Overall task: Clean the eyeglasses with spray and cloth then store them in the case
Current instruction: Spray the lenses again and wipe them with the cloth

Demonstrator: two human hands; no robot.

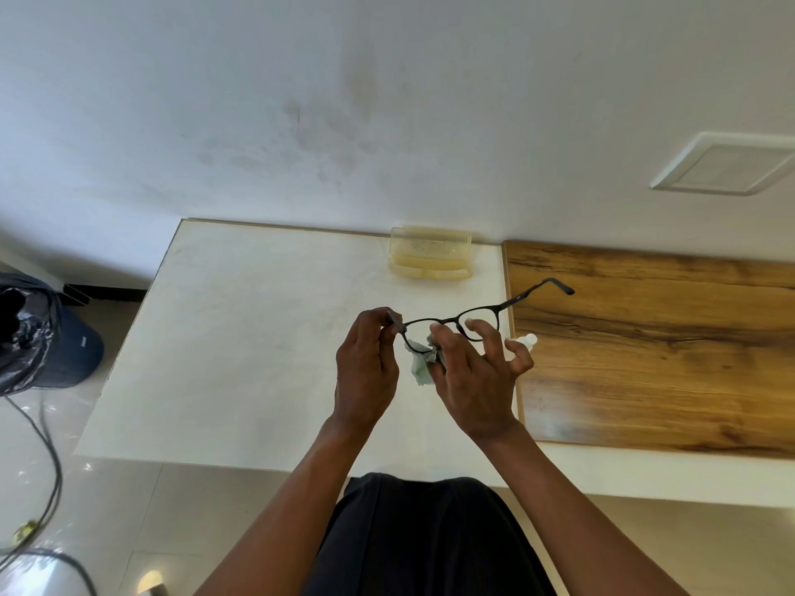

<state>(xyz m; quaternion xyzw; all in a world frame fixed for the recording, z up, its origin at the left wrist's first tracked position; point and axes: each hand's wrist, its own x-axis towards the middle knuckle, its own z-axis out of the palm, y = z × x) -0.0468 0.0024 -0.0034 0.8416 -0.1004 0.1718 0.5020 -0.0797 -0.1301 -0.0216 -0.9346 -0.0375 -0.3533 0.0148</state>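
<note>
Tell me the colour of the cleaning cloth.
Pale grey-green; the cleaning cloth shows best in the head view, beneath the eyeglasses.

A white table (241, 337) stands against a stained white wall (301, 122). A wooden board (645, 346) lies on its right part; left of it, a bin (38, 337) on glossy floor tiles (129, 531).

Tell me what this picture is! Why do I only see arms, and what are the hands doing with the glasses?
The camera sits on a person's head and looks down, so you see only their arms. The left hand pinches one end of the eyeglasses. The right hand rubs a lens with a pale cleaning cloth. On the white table, by the wall, stands an open yellowish glasses case. A small white bottle peeks out behind the right hand, probably the spray.
</note>
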